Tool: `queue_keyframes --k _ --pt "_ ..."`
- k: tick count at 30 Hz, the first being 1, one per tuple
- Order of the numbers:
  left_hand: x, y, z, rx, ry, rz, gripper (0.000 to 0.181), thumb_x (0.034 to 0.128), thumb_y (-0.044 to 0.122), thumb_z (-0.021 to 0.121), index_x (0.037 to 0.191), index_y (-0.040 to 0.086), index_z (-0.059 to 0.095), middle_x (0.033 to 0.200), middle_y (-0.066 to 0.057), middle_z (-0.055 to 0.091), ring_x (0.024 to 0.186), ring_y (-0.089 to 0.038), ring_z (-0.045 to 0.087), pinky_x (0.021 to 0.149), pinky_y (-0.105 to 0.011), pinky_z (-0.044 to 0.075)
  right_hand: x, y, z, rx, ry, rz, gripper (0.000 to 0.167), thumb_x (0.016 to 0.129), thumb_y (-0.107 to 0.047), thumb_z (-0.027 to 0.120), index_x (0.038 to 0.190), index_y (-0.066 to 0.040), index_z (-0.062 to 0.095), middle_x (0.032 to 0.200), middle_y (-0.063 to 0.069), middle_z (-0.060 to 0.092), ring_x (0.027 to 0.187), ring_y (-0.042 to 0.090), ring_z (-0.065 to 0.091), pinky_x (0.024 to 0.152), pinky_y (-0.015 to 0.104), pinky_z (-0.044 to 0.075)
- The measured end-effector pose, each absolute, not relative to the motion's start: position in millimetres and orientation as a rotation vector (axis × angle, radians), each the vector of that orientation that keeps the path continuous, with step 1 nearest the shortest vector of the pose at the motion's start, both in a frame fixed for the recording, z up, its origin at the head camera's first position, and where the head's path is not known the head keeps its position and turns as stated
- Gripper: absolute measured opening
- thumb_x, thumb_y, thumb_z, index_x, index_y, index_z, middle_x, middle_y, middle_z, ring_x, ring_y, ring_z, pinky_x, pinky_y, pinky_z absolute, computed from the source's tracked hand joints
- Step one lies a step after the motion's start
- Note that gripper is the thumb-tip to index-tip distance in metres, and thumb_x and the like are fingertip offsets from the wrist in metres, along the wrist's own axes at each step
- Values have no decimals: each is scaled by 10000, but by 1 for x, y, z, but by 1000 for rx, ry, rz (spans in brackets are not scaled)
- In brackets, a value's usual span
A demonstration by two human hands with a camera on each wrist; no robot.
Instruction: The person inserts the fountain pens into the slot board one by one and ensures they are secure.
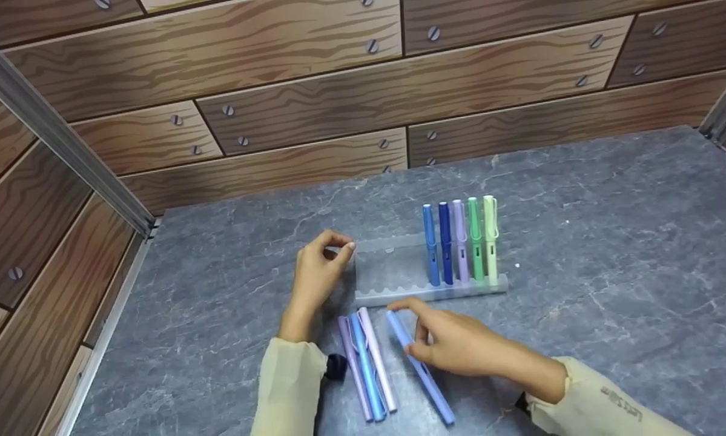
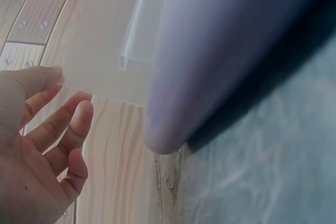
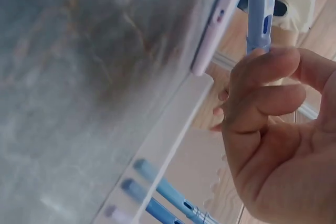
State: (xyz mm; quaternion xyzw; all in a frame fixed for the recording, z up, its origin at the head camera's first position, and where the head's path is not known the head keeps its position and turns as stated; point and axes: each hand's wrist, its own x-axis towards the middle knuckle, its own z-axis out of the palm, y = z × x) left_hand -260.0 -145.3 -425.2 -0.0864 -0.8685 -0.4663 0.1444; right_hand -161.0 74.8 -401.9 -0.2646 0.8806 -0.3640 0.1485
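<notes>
A clear plastic pen rack (image 1: 393, 266) lies on the table, with several capped pens standing in its right-hand notches, among them a dark blue pen (image 1: 445, 242) and a pale green pen (image 1: 491, 236). My left hand (image 1: 317, 272) pinches the rack's far left corner between thumb and forefinger; its other fingers (image 2: 79, 124) are loosely bent. In my right hand (image 1: 459, 339) is a periwinkle blue pen (image 1: 430, 387), held by thumb and fingers just in front of the rack. Its near end slants toward me. The right wrist view shows the pen's barrel (image 3: 261, 3) above the curled fingers.
Left of the held pen, a purple pen (image 1: 355, 372), a blue pen (image 1: 369, 375) and a pale lilac pen (image 1: 376, 360) lie side by side on the grey marbled table (image 1: 217, 315). Wood-patterned panels (image 1: 314, 91) stand behind and at the left.
</notes>
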Motion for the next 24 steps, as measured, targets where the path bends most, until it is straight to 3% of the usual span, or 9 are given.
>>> queue_keyframes --k 9,24 --pt "-262 -145 -424 -238 -2498 -1362 91 886 146 687 902 58 700 925 -95 730 741 -234 645 667 -263 506 -169 79 -395 -713 2482 -1292 557 878 -97 643 1389 -118 421 771 -9 611 510 24 468 458 205 430" --pt "-261 -145 -426 -255 -2499 -1361 101 892 153 683 914 56 696 939 -100 732 753 -240 658 688 -280 516 -178 78 -394 -613 2815 -1379 569 851 -107 705 1358 -149 450 746 -40 614 483 9 427 453 199 391"
